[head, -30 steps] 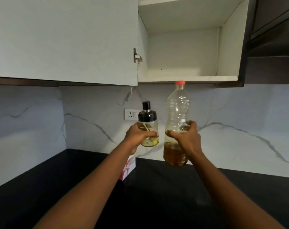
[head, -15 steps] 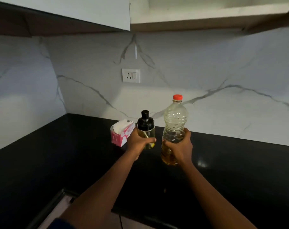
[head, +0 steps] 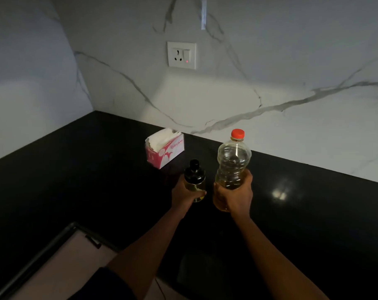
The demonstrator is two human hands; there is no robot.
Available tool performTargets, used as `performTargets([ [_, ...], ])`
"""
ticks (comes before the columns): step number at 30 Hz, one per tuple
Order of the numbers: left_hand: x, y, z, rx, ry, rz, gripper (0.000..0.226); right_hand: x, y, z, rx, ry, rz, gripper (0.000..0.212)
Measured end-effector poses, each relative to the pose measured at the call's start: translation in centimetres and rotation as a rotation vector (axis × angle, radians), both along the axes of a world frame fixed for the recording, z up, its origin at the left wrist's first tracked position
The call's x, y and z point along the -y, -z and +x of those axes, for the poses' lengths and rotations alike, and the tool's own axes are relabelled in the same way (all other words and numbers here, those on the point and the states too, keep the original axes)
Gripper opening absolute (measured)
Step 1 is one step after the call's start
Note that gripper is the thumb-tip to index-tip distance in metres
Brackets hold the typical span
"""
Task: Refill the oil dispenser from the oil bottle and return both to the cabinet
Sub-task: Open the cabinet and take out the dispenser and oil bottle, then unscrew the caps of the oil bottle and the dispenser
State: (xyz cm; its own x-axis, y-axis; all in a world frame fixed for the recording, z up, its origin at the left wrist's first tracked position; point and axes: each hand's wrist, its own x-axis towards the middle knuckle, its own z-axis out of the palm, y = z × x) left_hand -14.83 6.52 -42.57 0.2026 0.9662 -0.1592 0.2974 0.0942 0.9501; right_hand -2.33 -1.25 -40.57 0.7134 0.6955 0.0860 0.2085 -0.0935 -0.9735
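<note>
My left hand grips a small glass oil dispenser with a black cap; a little yellowish oil shows at its bottom. My right hand holds a clear plastic oil bottle with a red cap, upright, with amber oil in its lower part. Both sit low over the black countertop, side by side and slightly apart. Whether their bases touch the counter is hidden by my hands. The cabinet is out of view.
A pink and white tissue box stands on the counter just behind and left of the dispenser. A white wall socket is on the marble backsplash. A drawer front with a dark handle lies below the counter's front edge at lower left.
Both hands have lowered the dispenser and bottle from cabinet height down to the countertop. My view has tilted down, so the open cabinet has left the frame.
</note>
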Motion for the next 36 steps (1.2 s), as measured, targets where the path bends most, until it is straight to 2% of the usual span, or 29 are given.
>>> performTargets([
  [11,-3.4,3.8,1.3,-0.083,0.078,-0.027,0.069,-2.3,1.7,0.7,-0.005,0.073,-0.041,0.095],
  [14,-4.1,4.6,1.9,-0.114,0.093,-0.034,0.075,-2.7,2.1,0.8,-0.010,0.089,-0.053,0.097],
  [22,-5.8,5.3,2.4,-0.137,0.130,-0.008,0.076,-2.8,2.1,1.5,-0.003,0.017,-0.102,0.108],
  [26,-6.1,5.1,2.0,-0.132,0.195,-0.007,0.084,-2.0,0.0,1.8,0.026,0.023,-0.041,0.114],
  [29,-6.2,4.4,1.2,-0.152,0.309,-0.002,0.105,-1.5,-3.0,2.5,0.093,0.008,0.021,0.105],
  [32,-6.4,3.6,-0.1,-0.149,0.371,0.046,0.125,-1.4,-6.3,3.3,0.264,-0.010,0.024,0.087],
  [34,-6.4,2.4,-0.6,-0.135,0.328,0.131,0.120,-1.6,-8.5,3.6,0.367,0.004,0.009,0.079],
  [36,-6.1,0.3,-0.7,-0.084,0.270,0.329,0.109,-1.8,-10.6,3.7,0.464,0.027,-0.030,0.080],
])
